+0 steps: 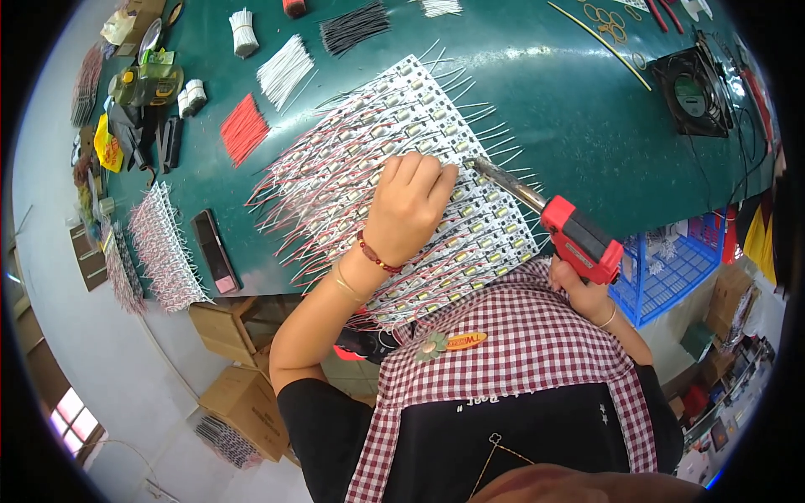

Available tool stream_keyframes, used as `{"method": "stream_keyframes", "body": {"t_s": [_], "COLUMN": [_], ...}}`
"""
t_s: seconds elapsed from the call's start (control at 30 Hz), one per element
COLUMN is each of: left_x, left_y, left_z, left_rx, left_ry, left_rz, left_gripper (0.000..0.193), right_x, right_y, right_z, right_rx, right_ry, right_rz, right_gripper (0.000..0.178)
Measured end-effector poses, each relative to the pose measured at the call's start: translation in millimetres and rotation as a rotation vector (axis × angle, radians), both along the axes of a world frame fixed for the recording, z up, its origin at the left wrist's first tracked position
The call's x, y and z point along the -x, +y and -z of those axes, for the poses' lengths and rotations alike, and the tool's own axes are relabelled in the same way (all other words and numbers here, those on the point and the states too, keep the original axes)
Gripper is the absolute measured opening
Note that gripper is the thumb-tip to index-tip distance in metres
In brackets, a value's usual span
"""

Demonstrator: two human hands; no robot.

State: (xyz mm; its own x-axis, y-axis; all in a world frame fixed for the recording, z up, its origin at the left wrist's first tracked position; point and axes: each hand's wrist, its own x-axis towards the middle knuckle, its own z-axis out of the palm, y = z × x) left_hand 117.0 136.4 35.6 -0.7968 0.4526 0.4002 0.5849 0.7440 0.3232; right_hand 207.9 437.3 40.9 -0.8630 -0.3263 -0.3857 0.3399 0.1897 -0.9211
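A wide panel of small white circuit boards [423,96] lies on the green table, with rows of red and white wires fanning out from its left side and short pale wires along its right edge. My left hand [411,197] rests over the panel's middle, fingers curled and pinched together; what they grip, if anything, is hidden. In my right hand [580,293] is a red and black soldering gun [584,241], held at its handle. Its long metal barrel points up and left, and the tip reaches the boards just right of my left fingers.
Bundles of red wires [244,130], white wires [285,72] and black wires [355,27] lie beyond the panel. A black fan [692,90] stands at the far right. Another wired panel [165,249] and a phone [215,251] are at left. A blue crate [675,268] sits below the table's right edge.
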Motion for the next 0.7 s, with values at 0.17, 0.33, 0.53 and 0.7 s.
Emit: {"method": "stream_keyframes", "body": {"t_s": [0.17, 0.33, 0.53, 0.7], "left_x": [0, -2, -1, 1], "left_y": [1, 1, 1, 1], "left_z": [1, 0, 1, -2], "left_rx": [-0.041, -0.047, -0.050, -0.037], "left_ry": [-0.015, -0.028, -0.034, -0.049], "left_rz": [0.009, 0.014, 0.007, 0.026], "left_gripper": [0.024, 0.026, 0.026, 0.026], "right_x": [-8, -8, -8, -19], "right_y": [5, 5, 5, 12], "right_z": [10, 10, 12, 29], "right_rx": [-0.054, -0.067, -0.091, -0.321], "right_ry": [0.044, 0.033, 0.033, 0.224], "right_rz": [0.001, -0.003, -0.011, -0.016], "right_gripper": [0.018, 0.019, 0.021, 0.020]}}
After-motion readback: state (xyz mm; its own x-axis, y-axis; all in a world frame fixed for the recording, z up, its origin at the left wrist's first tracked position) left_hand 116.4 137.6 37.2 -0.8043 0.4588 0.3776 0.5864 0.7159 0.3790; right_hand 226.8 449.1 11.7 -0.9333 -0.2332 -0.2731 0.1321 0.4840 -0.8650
